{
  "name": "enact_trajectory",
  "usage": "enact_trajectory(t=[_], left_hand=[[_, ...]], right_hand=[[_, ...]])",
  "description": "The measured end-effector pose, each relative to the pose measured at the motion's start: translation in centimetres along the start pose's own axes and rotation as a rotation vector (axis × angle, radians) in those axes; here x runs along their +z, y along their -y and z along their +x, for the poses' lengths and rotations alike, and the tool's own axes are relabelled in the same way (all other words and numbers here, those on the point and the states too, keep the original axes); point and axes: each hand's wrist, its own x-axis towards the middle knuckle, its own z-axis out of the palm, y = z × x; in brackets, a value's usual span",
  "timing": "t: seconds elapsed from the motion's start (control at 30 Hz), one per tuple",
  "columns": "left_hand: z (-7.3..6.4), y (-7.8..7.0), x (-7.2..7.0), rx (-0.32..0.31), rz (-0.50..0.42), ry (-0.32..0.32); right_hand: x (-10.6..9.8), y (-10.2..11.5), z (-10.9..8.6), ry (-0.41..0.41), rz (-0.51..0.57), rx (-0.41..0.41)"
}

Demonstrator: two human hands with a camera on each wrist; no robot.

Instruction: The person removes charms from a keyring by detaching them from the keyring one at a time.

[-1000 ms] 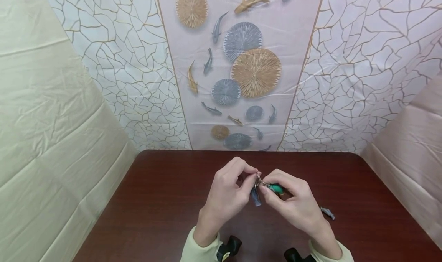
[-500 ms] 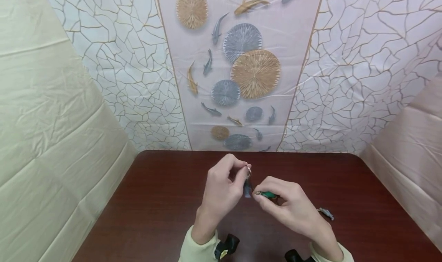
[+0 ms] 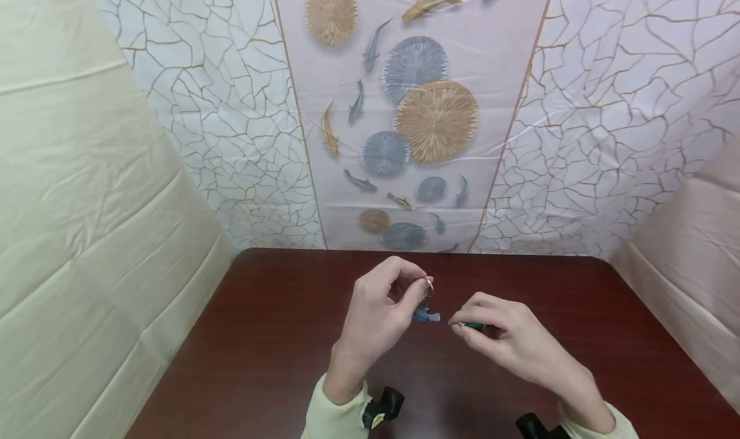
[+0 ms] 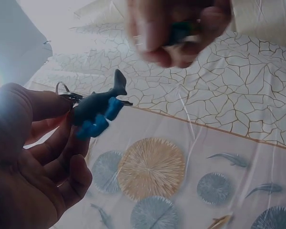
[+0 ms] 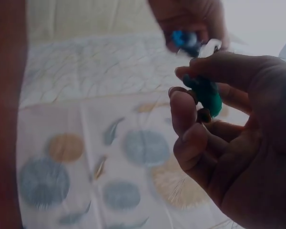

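My left hand [image 3: 378, 307] pinches a metal key ring [image 3: 430, 286] between thumb and index finger, above the table. From it hang a dark fish-shaped charm [image 4: 97, 106] and a bright blue charm [image 4: 95, 128], close together in the left wrist view. To the right and apart from it, my right hand [image 3: 511, 333] holds a small green figure charm [image 5: 209, 98] between thumb and fingers. Most of the green charm is hidden by the fingers in the head view. The right hand is blurred in the left wrist view.
A dark reddish-brown table [image 3: 277, 336] lies beneath both hands. Behind it hangs a patterned cloth [image 3: 439, 121] with fish and round shapes; plain pale cloth [image 3: 110, 233] covers the sides. Black wrist cameras [image 3: 386, 408] sit at both wrists.
The hands were together at the ring; the right hand has drawn away to the right with the green charm. A grey-blue charm seen earlier on the table is now hidden near the right arm.
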Motion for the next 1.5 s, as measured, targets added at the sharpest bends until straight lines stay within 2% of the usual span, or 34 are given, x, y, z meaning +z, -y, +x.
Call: enact_trajectory(t=[0.13, 0.3, 0.5, 0.73, 0.93, 1.1, 1.37, 1.5], left_hand=[[0.0, 0.0, 0.2, -0.024, 0.003, 0.018], [0.0, 0.0, 0.2, -0.036, 0.026, 0.064], [-0.1, -0.1, 0.3, -0.043, 0.058, 0.117], [-0.1, -0.3, 0.3, -0.048, 0.074, 0.118], [-0.1, -0.2, 0.3, -0.041, 0.074, 0.118], [-0.1, -0.1, 0.4, -0.035, 0.071, 0.124], [-0.1, -0.1, 0.4, -0.032, 0.050, 0.141], [-0.1, -0.1, 0.4, -0.039, 0.056, 0.149]], right_hand=[[-0.8, -1.3, -0.8, 0.036, -0.032, 0.024], [-1.5, -2.4, -1.6, 0.121, -0.096, 0.131], [-1.9, -3.7, -2.5, 0.225, -0.135, 0.208], [-2.4, -5.6, -3.4, 0.345, -0.098, 0.350], [-2.4, -7.2, -3.8, 0.401, -0.086, 0.404], [-2.0, -8.7, -4.2, 0.435, -0.035, 0.469], [-0.6, -11.1, -5.5, 0.455, -0.011, 0.475], [0.1, -11.8, -6.1, 0.454, -0.015, 0.447]])
